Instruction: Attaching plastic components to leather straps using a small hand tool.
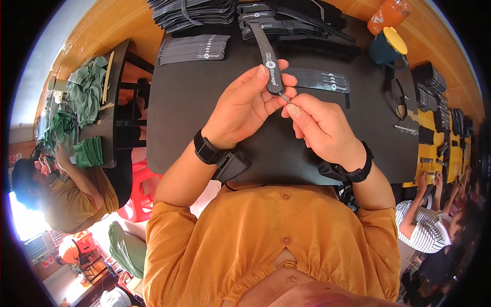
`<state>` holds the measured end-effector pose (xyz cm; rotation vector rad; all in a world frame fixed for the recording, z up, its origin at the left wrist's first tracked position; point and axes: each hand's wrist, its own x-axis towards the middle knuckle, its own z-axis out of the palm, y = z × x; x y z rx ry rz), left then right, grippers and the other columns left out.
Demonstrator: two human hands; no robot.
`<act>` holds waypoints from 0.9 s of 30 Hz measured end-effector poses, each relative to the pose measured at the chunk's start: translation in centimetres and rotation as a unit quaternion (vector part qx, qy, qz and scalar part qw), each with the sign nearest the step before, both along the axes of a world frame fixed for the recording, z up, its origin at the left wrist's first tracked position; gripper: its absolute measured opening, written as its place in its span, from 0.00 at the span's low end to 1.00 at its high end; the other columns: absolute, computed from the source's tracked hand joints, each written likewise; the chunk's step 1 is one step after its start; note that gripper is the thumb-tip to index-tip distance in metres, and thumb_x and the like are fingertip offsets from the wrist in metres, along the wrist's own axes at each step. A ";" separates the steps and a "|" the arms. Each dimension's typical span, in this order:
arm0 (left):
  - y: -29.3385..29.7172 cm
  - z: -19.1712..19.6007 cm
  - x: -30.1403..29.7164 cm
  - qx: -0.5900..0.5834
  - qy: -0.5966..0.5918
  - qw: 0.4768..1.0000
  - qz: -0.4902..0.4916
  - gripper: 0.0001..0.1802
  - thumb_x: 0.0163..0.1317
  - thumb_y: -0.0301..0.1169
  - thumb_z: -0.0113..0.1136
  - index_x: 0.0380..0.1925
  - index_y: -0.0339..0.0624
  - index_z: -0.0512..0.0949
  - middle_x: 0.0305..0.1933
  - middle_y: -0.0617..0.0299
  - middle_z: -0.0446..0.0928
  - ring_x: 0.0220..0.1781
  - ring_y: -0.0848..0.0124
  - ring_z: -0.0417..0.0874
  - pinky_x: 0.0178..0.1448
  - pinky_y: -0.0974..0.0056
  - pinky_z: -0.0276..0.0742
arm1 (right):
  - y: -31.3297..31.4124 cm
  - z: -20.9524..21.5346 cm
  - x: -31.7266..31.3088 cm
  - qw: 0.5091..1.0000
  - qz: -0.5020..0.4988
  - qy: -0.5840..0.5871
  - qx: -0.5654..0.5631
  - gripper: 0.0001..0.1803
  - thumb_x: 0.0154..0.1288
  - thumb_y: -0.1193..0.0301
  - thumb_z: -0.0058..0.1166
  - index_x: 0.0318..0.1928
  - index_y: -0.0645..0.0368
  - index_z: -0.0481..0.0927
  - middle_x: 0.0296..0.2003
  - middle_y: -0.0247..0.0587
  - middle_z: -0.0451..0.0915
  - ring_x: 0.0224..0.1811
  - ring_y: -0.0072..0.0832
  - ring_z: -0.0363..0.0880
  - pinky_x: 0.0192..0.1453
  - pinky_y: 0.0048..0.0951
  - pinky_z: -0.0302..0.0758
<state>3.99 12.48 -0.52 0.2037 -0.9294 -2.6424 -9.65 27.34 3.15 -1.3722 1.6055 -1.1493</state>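
Note:
My left hand (238, 105) is closed around a black strap (264, 47) with white printing. The strap's rounded end points toward me, and its long tail reaches up toward the stacks at the back. Thumb and fingertips of my right hand (327, 125) pinch a small thin grey piece (284, 96) at that rounded end. Its exact kind cannot be made out. Beyond my hands lies a fanned set of flat black straps (319, 80). A similar row of straps (193, 49) rests farther left.
Bundled black straps (194, 13) are piled along the back edge of the dark table (179, 107). A dark mug with a yellow lid (389, 46) and an orange bottle (389, 15) stand back right. Scissors (399, 100) lie at the right. Other people work at both sides.

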 end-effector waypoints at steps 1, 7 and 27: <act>0.0 -0.1 0.0 0.015 0.001 1.000 -0.003 0.25 0.76 0.42 0.48 0.63 0.35 0.67 0.54 0.52 0.79 0.53 0.66 0.82 0.59 0.63 0.80 | 0.0 0.0 0.0 1.000 0.000 -0.001 0.002 0.09 0.76 0.70 0.47 0.42 0.62 0.77 0.28 0.39 0.81 0.23 0.29 0.79 0.29 0.28 0.75; 0.0 -0.1 0.0 0.023 0.002 1.000 -0.007 0.25 0.76 0.42 0.48 0.63 0.35 0.68 0.53 0.53 0.79 0.52 0.66 0.82 0.58 0.63 0.80 | 0.0 0.0 0.0 1.000 -0.006 -0.006 -0.001 0.09 0.75 0.70 0.48 0.41 0.63 0.77 0.28 0.40 0.81 0.24 0.29 0.79 0.29 0.28 0.74; 0.4 -0.3 -0.1 0.010 -0.014 1.000 0.008 0.23 0.75 0.42 0.50 0.60 0.36 0.69 0.51 0.54 0.80 0.51 0.67 0.83 0.56 0.64 0.80 | 0.1 0.2 0.0 1.000 -0.004 -0.005 0.011 0.08 0.74 0.71 0.48 0.40 0.64 0.77 0.26 0.43 0.78 0.23 0.32 0.78 0.29 0.30 0.73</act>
